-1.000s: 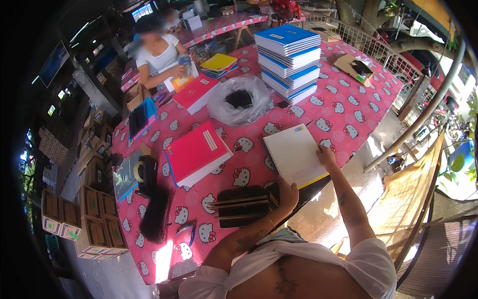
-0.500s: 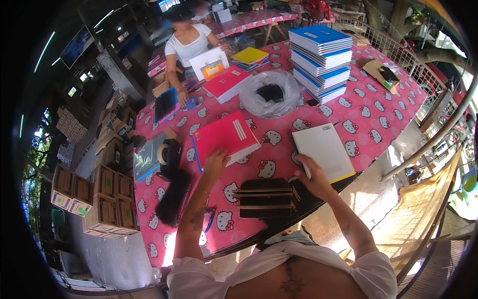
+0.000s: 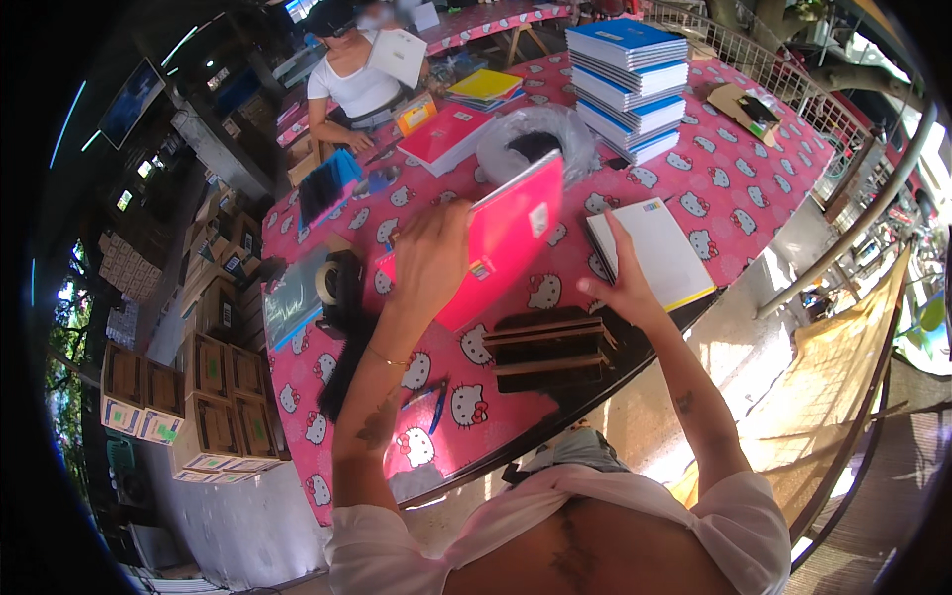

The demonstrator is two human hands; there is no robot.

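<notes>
My left hand [image 3: 433, 255] grips the left edge of a red-covered notebook [image 3: 518, 230]. The notebook is lifted and tilted up off the table. My right hand [image 3: 632, 283] has thumb and fingers apart, at the left, bound edge of a white notebook [image 3: 659, 248] with yellow along its lower edge. In front of my body, a dark slotted block [image 3: 545, 362] with wooden strips lies between my forearms. Next to my left forearm are a blue pen [image 3: 437, 409] and a black bristly bundle [image 3: 340, 382], partly hidden by the arm.
A tape dispenser [image 3: 332, 288] and clear plastic sheets [image 3: 292, 302] lie at the left. Beyond are a red notebook stack [image 3: 443, 139], a clear plastic bag [image 3: 496, 154], a tall blue-covered stack [image 3: 627, 94] and cardboard [image 3: 744, 109]. Across the table [image 3: 759, 203] sits a person [image 3: 352, 84].
The red notebook has been raised from the table and tilted by my left hand. My right hand's fingers have spread beside the white notebook. The person opposite has lifted a white sheet-like item higher.
</notes>
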